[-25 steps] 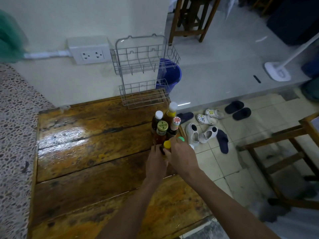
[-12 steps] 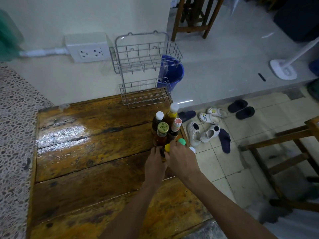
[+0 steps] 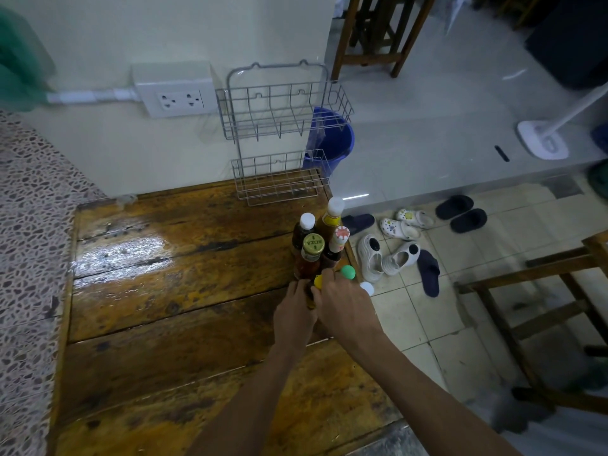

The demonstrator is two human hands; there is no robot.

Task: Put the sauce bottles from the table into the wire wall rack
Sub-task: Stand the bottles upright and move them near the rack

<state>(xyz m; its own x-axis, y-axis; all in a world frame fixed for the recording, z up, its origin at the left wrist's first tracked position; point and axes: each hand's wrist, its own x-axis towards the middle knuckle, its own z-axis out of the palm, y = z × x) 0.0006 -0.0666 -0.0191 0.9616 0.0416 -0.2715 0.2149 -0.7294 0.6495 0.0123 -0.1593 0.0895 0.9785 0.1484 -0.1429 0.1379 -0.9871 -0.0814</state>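
gold bottle cap (image 3: pixel 313 242) | printed "ROZA", seen upside down | other labels unreadable

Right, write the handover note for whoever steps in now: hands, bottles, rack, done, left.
Left hand and right hand: both curled around the yellow-capped bottle, at the near end of the cluster.
Bottles: all clustered at the table's right edge, including the gold-lidded bottle.
Wire rack: on the wall, both tiers empty.
Done: nothing racked.
Left: every bottle.
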